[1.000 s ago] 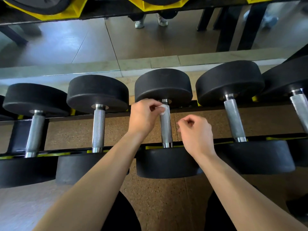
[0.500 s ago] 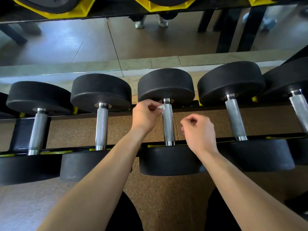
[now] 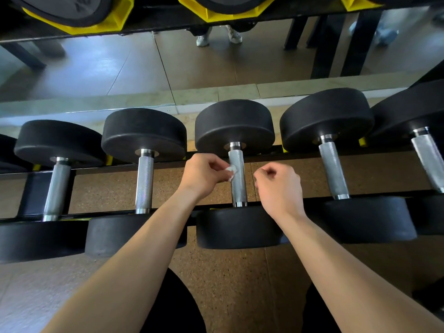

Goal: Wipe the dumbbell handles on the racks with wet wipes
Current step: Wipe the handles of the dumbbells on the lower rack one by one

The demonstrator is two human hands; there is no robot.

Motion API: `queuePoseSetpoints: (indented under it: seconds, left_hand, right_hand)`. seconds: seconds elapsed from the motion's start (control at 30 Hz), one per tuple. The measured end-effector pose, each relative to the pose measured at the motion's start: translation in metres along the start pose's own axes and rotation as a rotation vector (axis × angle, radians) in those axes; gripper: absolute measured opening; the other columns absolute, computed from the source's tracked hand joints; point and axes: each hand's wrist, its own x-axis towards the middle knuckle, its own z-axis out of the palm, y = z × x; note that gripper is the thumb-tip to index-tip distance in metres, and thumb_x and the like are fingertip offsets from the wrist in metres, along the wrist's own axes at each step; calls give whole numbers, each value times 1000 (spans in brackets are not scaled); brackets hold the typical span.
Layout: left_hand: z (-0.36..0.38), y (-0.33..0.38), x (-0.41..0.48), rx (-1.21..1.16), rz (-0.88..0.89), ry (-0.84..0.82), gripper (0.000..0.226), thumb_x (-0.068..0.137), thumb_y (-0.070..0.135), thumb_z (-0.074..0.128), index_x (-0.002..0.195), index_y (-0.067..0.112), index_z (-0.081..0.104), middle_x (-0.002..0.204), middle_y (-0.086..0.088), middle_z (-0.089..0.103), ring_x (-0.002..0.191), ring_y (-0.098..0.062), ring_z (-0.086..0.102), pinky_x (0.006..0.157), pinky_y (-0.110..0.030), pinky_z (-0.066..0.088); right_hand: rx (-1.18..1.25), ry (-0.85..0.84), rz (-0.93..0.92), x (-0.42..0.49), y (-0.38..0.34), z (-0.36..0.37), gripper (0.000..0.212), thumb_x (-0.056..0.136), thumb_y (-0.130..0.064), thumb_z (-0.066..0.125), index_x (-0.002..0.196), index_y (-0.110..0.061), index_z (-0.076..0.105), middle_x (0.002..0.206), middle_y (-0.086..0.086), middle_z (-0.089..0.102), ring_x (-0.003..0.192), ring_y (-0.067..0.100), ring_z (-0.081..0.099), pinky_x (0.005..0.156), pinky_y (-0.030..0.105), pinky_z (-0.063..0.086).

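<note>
Left hand (image 3: 204, 176): fingers curled, pinching a wet wipe (image 3: 231, 170) between thumb and fingertips against the left side of the middle handle (image 3: 238, 186), on its upper half.
Wet wipe: a small crumpled white wad, mostly hidden by the fingers.
Middle handle: knurled silver bar between two round black heads, lying across the rack (image 3: 115, 167) from front rail to back rail.
Right hand (image 3: 280, 188): curled into a loose fist just right of the handle, not touching it; it seems to hold nothing, though the palm is turned away.
Neighbours: two dumbbells (image 3: 144, 181) to the left and two (image 3: 334, 169) to the right, parallel to it.
Room: open gaps between the handles show speckled brown floor (image 3: 216, 272); the heads sit near one another.
</note>
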Motion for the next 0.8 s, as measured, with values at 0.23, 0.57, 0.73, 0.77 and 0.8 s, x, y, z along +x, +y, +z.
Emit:
queuePoseSetpoints:
  seconds: [0.23, 0.57, 0.73, 0.77, 0.8]
  left_hand:
    - [-2, 14, -25, 151, 41, -122, 7, 82, 20, 84, 82, 21, 78, 75, 4, 76, 70, -9, 71, 65, -24, 58]
    - [24, 25, -30, -155, 118, 157, 11, 88, 22, 78, 99, 22, 81, 90, 11, 78, 88, -4, 72, 82, -29, 60]
    - [25, 22, -29, -53, 77, 269, 21, 92, 14, 67, 103, 26, 79, 93, 18, 74, 91, 7, 65, 80, -12, 49]
    - [25, 21, -28, -57, 20, 339, 23, 92, 11, 62, 102, 26, 78, 92, 19, 72, 90, 8, 63, 80, -12, 47]
    - [25, 21, -27, -67, -33, 398, 25, 92, 10, 59, 101, 25, 76, 91, 19, 70, 90, 8, 61, 80, -14, 45]
  right_hand:
    - [24, -44, -85, -2, -2, -5, 11, 98, -22, 61, 105, -24, 70, 94, -12, 67, 82, -1, 62, 65, 7, 41]
    - [235, -324, -166, 23, -1, -18, 20, 95, -29, 67, 113, -22, 71, 99, -8, 72, 90, 3, 69, 71, 18, 57]
    - [151, -225, -177, 50, -7, -6, 10, 90, -22, 74, 100, -22, 72, 91, -9, 70, 88, 7, 68, 77, 23, 56]
    - [54, -170, -229, 55, -8, -3, 9, 91, -23, 73, 99, -22, 70, 89, -11, 68, 85, 4, 66, 74, 19, 52]
    - [-28, -133, -279, 58, -10, 0, 8, 92, -23, 72, 100, -22, 69, 88, -12, 67, 83, 2, 64, 71, 15, 49]
